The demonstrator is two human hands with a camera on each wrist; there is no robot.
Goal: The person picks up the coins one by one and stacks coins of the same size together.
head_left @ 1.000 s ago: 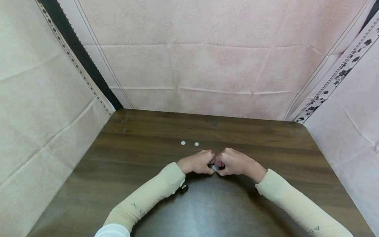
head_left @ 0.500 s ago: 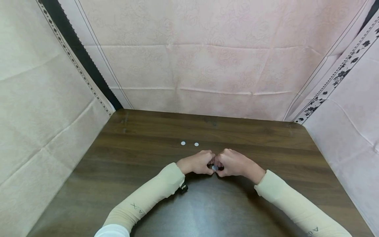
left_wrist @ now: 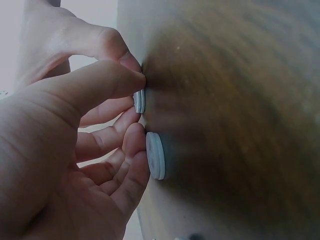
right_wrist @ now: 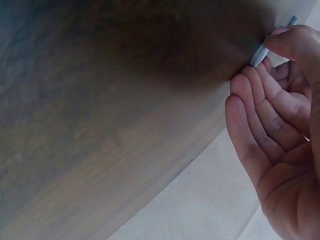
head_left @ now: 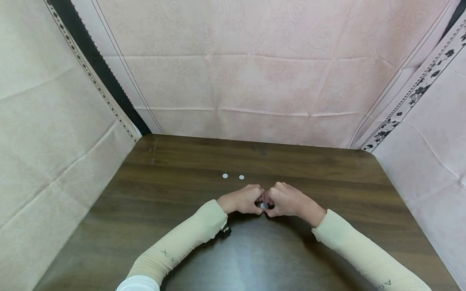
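Note:
A small pale round disc [head_left: 264, 206] lies between my two hands at the middle of the table. My left hand [head_left: 243, 199] holds it from the left with curled fingers and thumb. From the right, my right hand [head_left: 291, 199] grips the same disc, its fingers meeting those of the left. In the left wrist view the held disc [left_wrist: 139, 101] shows a layered edge below the thumb tip. The right wrist view shows it as a thin white disc [right_wrist: 258, 54] between thumb and fingertips. Part of it is hidden by the fingers.
Two more white discs lie on the brown wooden table [head_left: 182, 161] beyond my left hand: one farther left [head_left: 225, 176], the other disc [head_left: 242, 177] nearer the hands. Pale cloth [head_left: 233, 93] hangs behind the table's far edge, with more cloth on both sides.
Almost nothing moves. Both hands stay on the disc, and the two other discs keep their places.

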